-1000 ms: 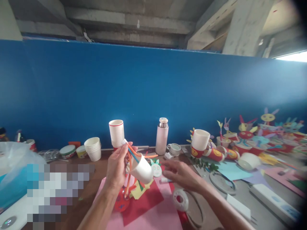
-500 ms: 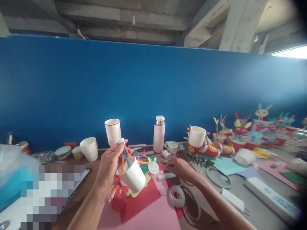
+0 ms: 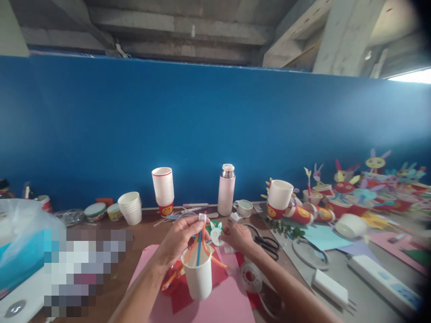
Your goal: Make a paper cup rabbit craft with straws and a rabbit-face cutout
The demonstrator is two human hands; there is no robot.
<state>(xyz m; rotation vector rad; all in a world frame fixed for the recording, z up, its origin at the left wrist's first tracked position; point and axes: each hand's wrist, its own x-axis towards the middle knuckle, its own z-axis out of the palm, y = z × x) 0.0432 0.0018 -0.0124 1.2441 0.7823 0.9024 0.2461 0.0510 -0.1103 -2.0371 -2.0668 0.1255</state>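
Brown table [image 3: 143, 233], work part-done: strips set in the cup, rabbit face apart

Pink paper [image 3: 232, 303] covers the middle of the table's near edge, with red paper [image 3: 180, 301] lying on it. Above these sheets is a white paper cup [image 3: 199, 285], upright, mouth upward; whether its base touches the paper cannot be told. Orange and blue strips [image 3: 199, 255] rise out of the cup to a small white piece [image 3: 202, 217], and one orange strip bends out over the rim.

The person's left hand [image 3: 178, 237] has thumb and fingertips closed in a pinch on that white piece. The right hand [image 3: 239, 235] is loosely curled just beside the rabbit face [image 3: 216, 234] — contact or hold cannot be made out.

By these signs the cup and strips look assembled, while the rabbit face is not yet joined to them. A tape roll [image 3: 256, 278] lies near the right forearm, with black-handled scissors [image 3: 267, 246] farther back.

Toward the far edge stand a tall cup stack [image 3: 163, 190] and a pink bottle [image 3: 226, 193]. At the table's far right corner, cups with rabbit heads [image 3: 338, 205] crowd together — they look finished, unlike the one in hand. Behind everything runs a blue partition [image 3: 188, 116].
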